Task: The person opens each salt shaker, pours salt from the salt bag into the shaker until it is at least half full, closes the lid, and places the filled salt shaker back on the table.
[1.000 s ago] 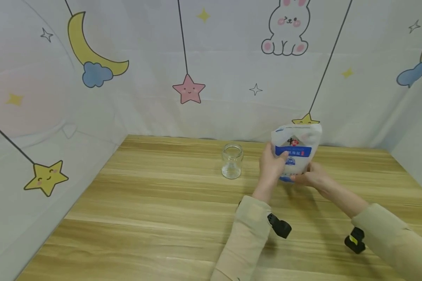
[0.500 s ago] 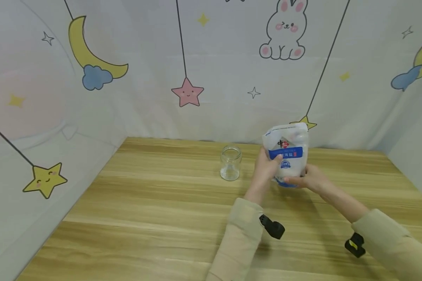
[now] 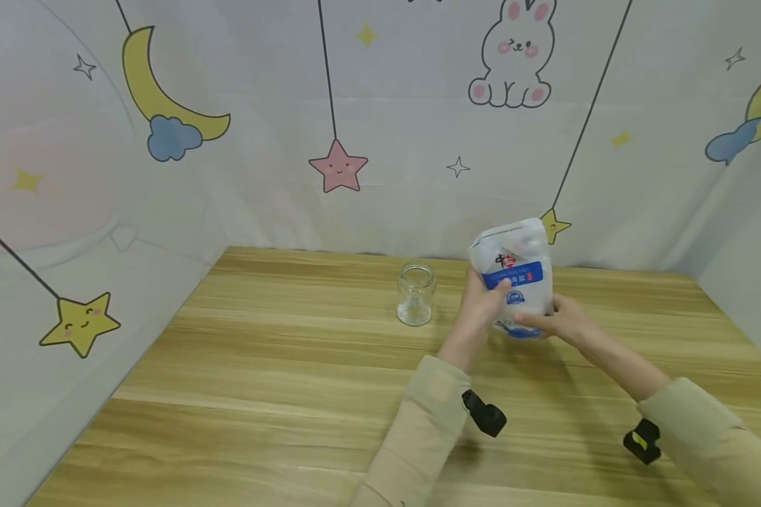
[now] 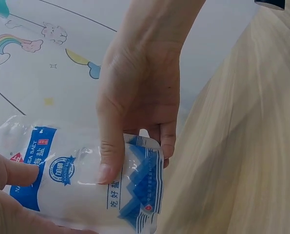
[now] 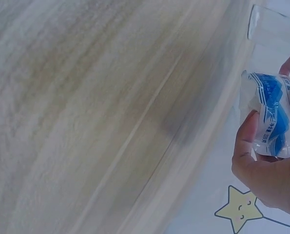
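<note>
A white and blue bag of sea salt (image 3: 516, 271) is held upright, leaning slightly left, above the right part of the table. My left hand (image 3: 478, 303) grips its left side, with the thumb across the front by the blue band. Low on the bag's right side, my right hand (image 3: 564, 320) holds it near the bottom edge, thumb on the front. The left wrist view shows the bag's printed front (image 4: 86, 170) with both thumbs on it. Fingers behind the bag are mostly hidden. Left of the hands stands an uncapped clear glass jar (image 3: 416, 294).
The wooden table (image 3: 260, 394) reaches back to a white cloth backdrop (image 3: 406, 105) printed with stars, a moon and a rabbit. A dark wrist camera (image 3: 484, 413) sits at the left cuff, another camera (image 3: 642, 441) at the right.
Both hands have brought the salt bag a little to the left, closer to the jar. The bag now leans slightly left. The jar stays in its place.
</note>
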### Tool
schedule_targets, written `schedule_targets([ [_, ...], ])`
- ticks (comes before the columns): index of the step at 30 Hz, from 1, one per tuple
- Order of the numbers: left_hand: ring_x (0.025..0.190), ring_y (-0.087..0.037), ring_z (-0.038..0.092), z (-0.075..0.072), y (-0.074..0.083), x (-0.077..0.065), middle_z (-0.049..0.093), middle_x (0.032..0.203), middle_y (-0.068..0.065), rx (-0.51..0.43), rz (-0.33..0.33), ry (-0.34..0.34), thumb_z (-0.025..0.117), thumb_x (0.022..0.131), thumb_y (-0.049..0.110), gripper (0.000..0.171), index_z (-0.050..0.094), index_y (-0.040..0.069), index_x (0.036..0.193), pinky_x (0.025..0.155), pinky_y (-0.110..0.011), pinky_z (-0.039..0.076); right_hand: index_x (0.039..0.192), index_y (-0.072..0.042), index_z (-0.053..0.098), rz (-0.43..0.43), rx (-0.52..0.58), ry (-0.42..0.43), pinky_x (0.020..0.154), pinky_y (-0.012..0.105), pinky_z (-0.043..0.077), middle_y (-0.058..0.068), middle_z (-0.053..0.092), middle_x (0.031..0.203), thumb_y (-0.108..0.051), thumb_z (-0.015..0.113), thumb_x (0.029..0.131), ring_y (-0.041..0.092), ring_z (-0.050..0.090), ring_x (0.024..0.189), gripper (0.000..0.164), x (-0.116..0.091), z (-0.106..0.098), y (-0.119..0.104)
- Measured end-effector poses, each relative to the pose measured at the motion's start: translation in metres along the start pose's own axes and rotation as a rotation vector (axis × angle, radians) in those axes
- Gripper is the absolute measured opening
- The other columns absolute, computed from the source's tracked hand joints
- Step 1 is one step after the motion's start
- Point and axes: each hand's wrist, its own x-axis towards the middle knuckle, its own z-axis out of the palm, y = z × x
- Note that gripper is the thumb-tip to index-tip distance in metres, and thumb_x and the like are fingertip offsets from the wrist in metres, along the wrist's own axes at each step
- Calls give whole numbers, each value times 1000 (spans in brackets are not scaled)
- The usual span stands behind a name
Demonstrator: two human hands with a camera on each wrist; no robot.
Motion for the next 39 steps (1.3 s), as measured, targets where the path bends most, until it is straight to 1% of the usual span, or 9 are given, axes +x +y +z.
schedule_targets([
  [4, 127, -33, 50, -1, 0, -1, 56, 131, -13, -22, -7, -1, 58, 93, 5, 40, 45, 12, 130, 112, -52, 35, 139, 3, 43, 15, -21, -1, 85, 38, 53, 29, 51, 136, -38, 69, 88, 39, 55, 118, 70, -1, -2, 0],
  [8, 128, -32, 50, -3, -1, -2, 57, 132, -11, -41, -10, -9, 58, 93, 7, 39, 45, 13, 130, 113, -52, 35, 139, 2, 42, 31, -31, -2, 91, 46, 50, 29, 51, 137, -40, 71, 85, 43, 52, 121, 74, -2, -3, -1],
  [11, 126, -31, 52, -4, -1, -3, 58, 131, -9, -68, -15, -14, 57, 94, 8, 38, 46, 16, 130, 112, -50, 37, 139, 2, 43, 47, -17, 8, 95, 51, 47, 28, 51, 136, -42, 71, 85, 42, 52, 122, 75, -3, -3, -1],
  [14, 124, -30, 54, -3, -2, -3, 59, 128, -9, -94, -24, -3, 57, 94, 8, 37, 47, 15, 129, 111, -48, 39, 139, 1, 43, 57, 1, 23, 96, 51, 44, 28, 52, 136, -45, 68, 87, 40, 52, 121, 74, -3, -2, -1],
  [20, 122, -29, 54, -2, -2, -5, 60, 125, -9, -92, -58, 29, 57, 94, 10, 33, 48, 14, 126, 112, -47, 37, 139, 0, 42, 77, 11, 48, 96, 51, 44, 28, 51, 136, -50, 62, 89, 39, 51, 121, 74, -4, -1, -2],
  [28, 125, -28, 53, -7, 0, -7, 60, 126, -8, -136, -42, 30, 55, 95, 11, 33, 49, 13, 127, 114, -47, 34, 140, 4, 40, 36, -13, 78, 99, 56, 45, 30, 51, 135, -44, 67, 88, 43, 52, 120, 76, -6, -1, -4],
  [30, 125, -27, 53, -8, 0, -7, 60, 126, -8, -147, -42, 30, 55, 95, 11, 32, 49, 13, 127, 114, -47, 35, 137, 4, 43, 18, -44, 88, 97, 53, 47, 29, 54, 132, -43, 68, 87, 41, 55, 117, 73, -8, -1, -6],
  [34, 122, -27, 54, -10, 0, -8, 61, 124, -8, -173, -39, 27, 56, 95, 12, 32, 48, 12, 126, 111, -48, 37, 133, 7, 46, -23, -115, 94, 87, 42, 51, 30, 58, 124, -36, 72, 85, 36, 60, 107, 70, -10, -1, -6],
  [39, 117, -25, 57, -14, -1, -9, 61, 121, -8, -216, -30, 28, 55, 96, 11, 31, 48, 11, 126, 108, -46, 41, 131, 10, 46, -54, -155, 108, 76, 29, 49, 30, 60, 119, -31, 74, 84, 29, 62, 98, 69, -12, 0, -7],
])
